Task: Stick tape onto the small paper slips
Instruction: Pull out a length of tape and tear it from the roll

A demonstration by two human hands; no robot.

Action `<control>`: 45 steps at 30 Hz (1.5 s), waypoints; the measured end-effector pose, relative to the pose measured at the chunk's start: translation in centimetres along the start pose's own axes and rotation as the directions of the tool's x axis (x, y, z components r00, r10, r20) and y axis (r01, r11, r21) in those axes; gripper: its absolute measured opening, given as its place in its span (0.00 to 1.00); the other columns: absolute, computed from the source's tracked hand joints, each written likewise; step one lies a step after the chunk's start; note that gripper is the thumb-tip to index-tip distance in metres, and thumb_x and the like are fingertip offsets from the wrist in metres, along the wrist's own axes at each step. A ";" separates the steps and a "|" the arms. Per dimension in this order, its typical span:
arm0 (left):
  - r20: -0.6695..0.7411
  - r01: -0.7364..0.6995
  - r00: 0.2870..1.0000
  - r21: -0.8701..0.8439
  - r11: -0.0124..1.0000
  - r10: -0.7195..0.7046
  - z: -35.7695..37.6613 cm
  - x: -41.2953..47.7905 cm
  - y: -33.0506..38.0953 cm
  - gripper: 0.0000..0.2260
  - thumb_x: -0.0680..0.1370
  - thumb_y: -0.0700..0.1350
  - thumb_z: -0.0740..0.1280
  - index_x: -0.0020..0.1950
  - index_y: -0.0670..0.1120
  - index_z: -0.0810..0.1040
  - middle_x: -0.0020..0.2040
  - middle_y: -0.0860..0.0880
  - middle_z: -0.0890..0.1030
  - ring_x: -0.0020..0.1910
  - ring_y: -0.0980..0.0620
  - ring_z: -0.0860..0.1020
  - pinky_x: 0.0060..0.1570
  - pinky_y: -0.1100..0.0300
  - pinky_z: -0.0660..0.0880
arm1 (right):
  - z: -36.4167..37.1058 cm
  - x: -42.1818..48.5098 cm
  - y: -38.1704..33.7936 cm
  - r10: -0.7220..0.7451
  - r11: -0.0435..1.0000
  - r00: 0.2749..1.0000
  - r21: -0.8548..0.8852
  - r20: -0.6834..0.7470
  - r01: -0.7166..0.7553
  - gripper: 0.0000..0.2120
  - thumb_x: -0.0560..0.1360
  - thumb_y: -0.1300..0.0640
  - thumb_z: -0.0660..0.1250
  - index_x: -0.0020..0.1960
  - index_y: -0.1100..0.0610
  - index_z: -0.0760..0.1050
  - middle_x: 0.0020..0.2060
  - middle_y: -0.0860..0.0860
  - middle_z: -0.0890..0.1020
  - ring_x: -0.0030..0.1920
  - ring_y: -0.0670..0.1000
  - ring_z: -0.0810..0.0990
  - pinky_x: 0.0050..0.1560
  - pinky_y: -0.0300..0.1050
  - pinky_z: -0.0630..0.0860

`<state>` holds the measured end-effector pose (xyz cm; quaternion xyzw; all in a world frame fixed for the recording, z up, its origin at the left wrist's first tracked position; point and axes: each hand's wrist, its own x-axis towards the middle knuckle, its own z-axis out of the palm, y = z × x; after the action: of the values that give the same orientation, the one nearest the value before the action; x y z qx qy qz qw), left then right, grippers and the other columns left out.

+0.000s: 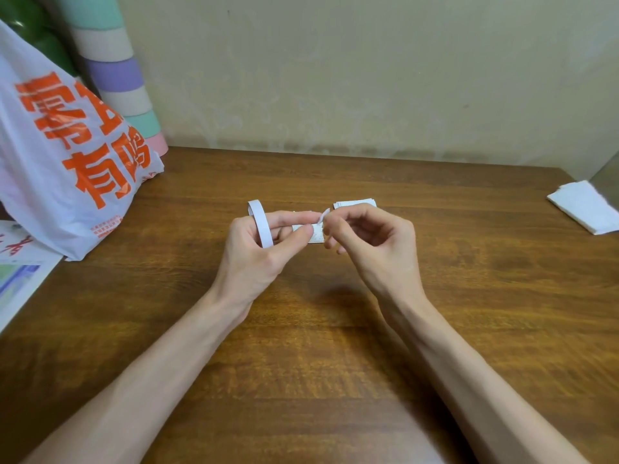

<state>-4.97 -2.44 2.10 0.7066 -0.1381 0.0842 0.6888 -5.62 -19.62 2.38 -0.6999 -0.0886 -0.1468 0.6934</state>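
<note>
White printed paper slip (316,235) is pinched by left hand (258,252) over desk (335,346) centre, with white tape roll (260,226) ringed on its fingers. Curled tape end (324,216) is pinched by right hand (371,242). Slip stack (355,205) is laid just behind.

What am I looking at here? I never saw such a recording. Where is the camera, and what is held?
No machine: a person works with bare hands. The one picture comes from a camera on the person's head, looking down at a wooden table. The left hand has a white tape roll on its fingers and pinches a small paper slip. The right hand pinches a white tape end at that slip. Behind lies a stack of slips; left, a plastic bag.
</note>
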 end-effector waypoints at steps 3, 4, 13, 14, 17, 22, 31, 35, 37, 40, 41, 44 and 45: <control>0.005 -0.010 1.000 -0.010 1.000 0.010 -0.1 0.0 0.2 0.05 0.80 0.39 0.73 0.53 0.45 0.89 0.26 0.47 0.62 0.26 0.55 0.60 0.37 0.73 0.70 | 0.0 -0.1 0.0 -0.031 0.999 1.000 -0.012 0.002 0.031 0.03 0.78 0.66 0.74 0.45 0.61 0.85 0.36 0.49 0.86 0.37 0.48 0.83 0.45 0.41 0.79; 0.009 -0.017 1.000 -0.007 1.000 0.017 -0.1 0.0 0.2 0.05 0.79 0.40 0.74 0.53 0.46 0.89 0.27 0.46 0.61 0.27 0.54 0.60 0.36 0.73 0.69 | 0.1 -0.1 0.0 -0.051 0.998 0.999 -0.034 0.003 0.051 0.03 0.77 0.65 0.75 0.45 0.61 0.85 0.37 0.49 0.86 0.37 0.50 0.84 0.46 0.44 0.80; 0.025 -0.108 0.994 0.090 0.990 0.106 -0.1 0.2 -0.4 0.10 0.79 0.37 0.73 0.54 0.51 0.89 0.26 0.45 0.63 0.28 0.49 0.61 0.40 0.52 0.68 | 0.1 -0.3 0.6 -0.165 0.973 0.986 -0.169 -0.040 0.156 0.03 0.76 0.61 0.78 0.46 0.58 0.85 0.40 0.50 0.87 0.40 0.54 0.86 0.45 0.46 0.82; 0.027 -0.116 0.993 0.097 0.989 0.114 -0.1 0.2 -0.5 0.11 0.79 0.37 0.73 0.55 0.51 0.89 0.26 0.48 0.63 0.28 0.50 0.61 0.38 0.52 0.67 | 0.1 -0.4 0.6 -0.164 0.973 0.986 -0.170 -0.041 0.155 0.03 0.76 0.61 0.78 0.46 0.59 0.85 0.40 0.50 0.87 0.41 0.55 0.86 0.45 0.47 0.82; 0.036 -0.150 0.989 0.150 0.977 0.146 -0.2 0.2 -0.5 0.12 0.80 0.34 0.72 0.56 0.49 0.88 0.25 0.53 0.63 0.26 0.53 0.60 0.33 0.58 0.63 | 0.2 -0.4 0.7 -0.146 0.977 0.988 -0.162 -0.042 0.137 0.04 0.76 0.59 0.78 0.46 0.59 0.85 0.39 0.51 0.87 0.40 0.55 0.86 0.46 0.47 0.82; 0.042 -0.189 0.982 0.210 0.959 0.184 -0.1 0.2 -0.5 0.13 0.79 0.33 0.71 0.58 0.48 0.87 0.25 0.53 0.64 0.26 0.55 0.61 0.33 0.66 0.65 | 0.1 -0.2 0.5 -0.062 0.997 0.997 -0.037 -0.041 0.061 0.05 0.77 0.59 0.77 0.47 0.61 0.85 0.37 0.52 0.87 0.38 0.50 0.86 0.44 0.42 0.80; -0.076 -0.175 0.979 0.181 0.968 0.191 0.1 0.1 -0.1 0.02 0.78 0.42 0.76 0.49 0.45 0.88 0.26 0.55 0.64 0.26 0.57 0.62 0.33 0.70 0.65 | 0.3 -0.4 0.5 -0.104 0.988 0.994 -0.115 0.013 0.105 0.02 0.77 0.65 0.75 0.47 0.60 0.86 0.40 0.52 0.88 0.40 0.54 0.87 0.48 0.49 0.84; -0.118 -0.047 0.991 0.086 0.995 0.057 0.1 0.0 -0.2 0.03 0.79 0.44 0.75 0.49 0.46 0.88 0.28 0.49 0.68 0.26 0.58 0.65 0.33 0.66 0.68 | 0.5 -0.6 0.5 -0.151 0.963 0.988 -0.219 0.036 0.155 0.01 0.76 0.63 0.76 0.47 0.58 0.85 0.41 0.48 0.87 0.39 0.51 0.85 0.46 0.50 0.83; -0.108 0.026 0.994 0.005 1.000 -0.025 0.2 -0.1 -0.2 0.05 0.81 0.43 0.72 0.52 0.44 0.87 0.27 0.53 0.70 0.25 0.59 0.68 0.32 0.71 0.66 | 0.5 -0.8 0.6 -0.202 0.940 0.978 -0.271 0.046 0.207 0.03 0.76 0.63 0.76 0.48 0.57 0.85 0.41 0.47 0.87 0.38 0.50 0.84 0.43 0.47 0.81; -0.058 0.132 0.989 -0.097 0.987 -0.138 0.2 -0.1 -0.3 0.06 0.82 0.43 0.70 0.54 0.44 0.87 0.25 0.57 0.67 0.24 0.59 0.63 0.28 0.69 0.63 | 0.5 -0.7 0.8 -0.299 0.891 0.953 -0.345 0.050 0.297 0.04 0.75 0.63 0.77 0.48 0.58 0.84 0.41 0.46 0.86 0.37 0.50 0.83 0.41 0.44 0.80; -0.029 0.156 0.987 -0.125 0.980 -0.160 0.1 -0.1 -0.4 0.06 0.82 0.43 0.70 0.54 0.45 0.87 0.25 0.55 0.64 0.24 0.57 0.60 0.27 0.67 0.61 | 0.4 -0.7 0.8 -0.328 0.873 0.944 -0.367 0.045 0.321 0.04 0.75 0.63 0.77 0.48 0.59 0.83 0.41 0.47 0.86 0.38 0.50 0.83 0.41 0.44 0.80; 0.041 0.208 0.978 -0.177 0.962 -0.204 -0.3 0.0 -0.3 0.09 0.83 0.38 0.67 0.56 0.44 0.86 0.25 0.54 0.61 0.24 0.56 0.57 0.26 0.65 0.60 | 0.2 -0.5 1.0 -0.393 0.827 0.919 -0.428 0.025 0.365 0.04 0.75 0.63 0.77 0.48 0.59 0.83 0.42 0.48 0.86 0.39 0.50 0.83 0.41 0.45 0.81; 0.059 0.219 0.976 -0.187 0.958 -0.212 -0.4 0.0 -0.2 0.10 0.83 0.37 0.66 0.57 0.44 0.86 0.25 0.54 0.61 0.24 0.56 0.57 0.26 0.65 0.60 | 0.1 -0.5 1.1 -0.408 0.814 0.913 -0.444 0.022 0.375 0.04 0.76 0.63 0.77 0.48 0.59 0.83 0.42 0.48 0.86 0.39 0.50 0.83 0.41 0.46 0.81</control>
<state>-4.90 -2.03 1.91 0.6491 -0.0811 -0.0187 0.7562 -5.73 -19.46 1.17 -0.7987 -0.1695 -0.3282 0.4750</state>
